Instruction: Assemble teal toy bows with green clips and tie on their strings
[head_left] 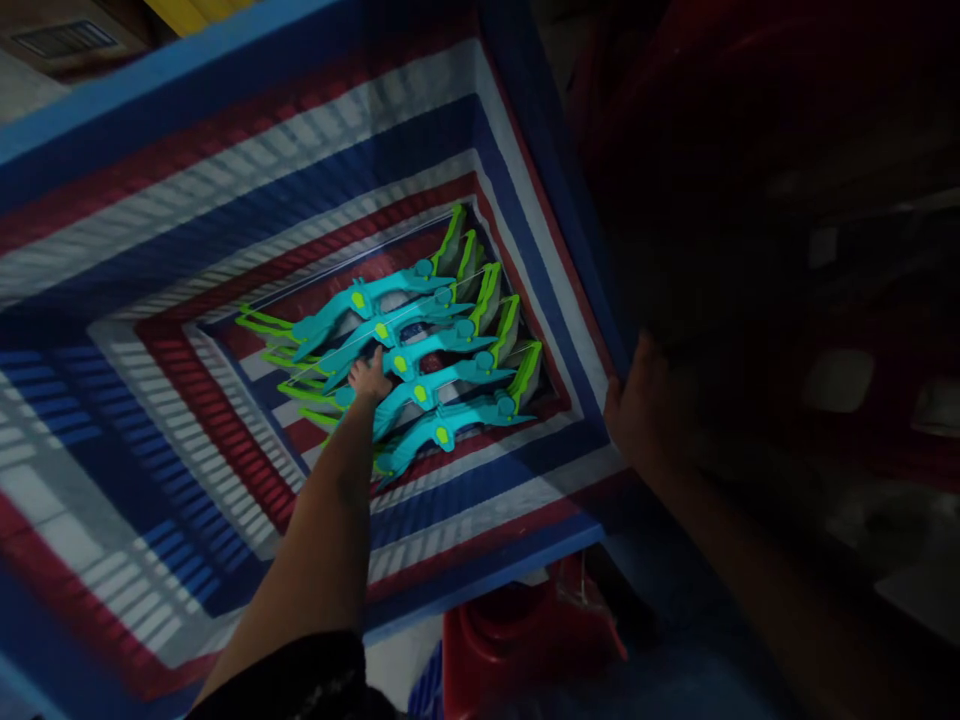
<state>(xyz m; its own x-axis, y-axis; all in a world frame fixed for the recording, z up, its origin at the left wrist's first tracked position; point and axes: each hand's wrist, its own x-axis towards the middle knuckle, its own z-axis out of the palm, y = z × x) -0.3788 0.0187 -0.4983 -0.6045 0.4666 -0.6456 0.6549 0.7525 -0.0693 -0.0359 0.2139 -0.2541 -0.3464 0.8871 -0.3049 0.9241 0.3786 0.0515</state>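
Note:
Several teal toy bows with lime-green limb tips lie side by side on the floor of a large slatted plastic crate, striped red, white and blue. My left hand reaches deep into the crate and closes on one of the middle bows, near its left limb; the fingertips are partly hidden. At the crate's right rim, my right hand grips the blue edge, with its thumb toward the inside. Dim light hides part of the right hand's fingers.
Below the crate's near edge stands a red plastic object. Behind its far edge are a yellow item and a cardboard box. The right side is very dark, with red shapes barely showing.

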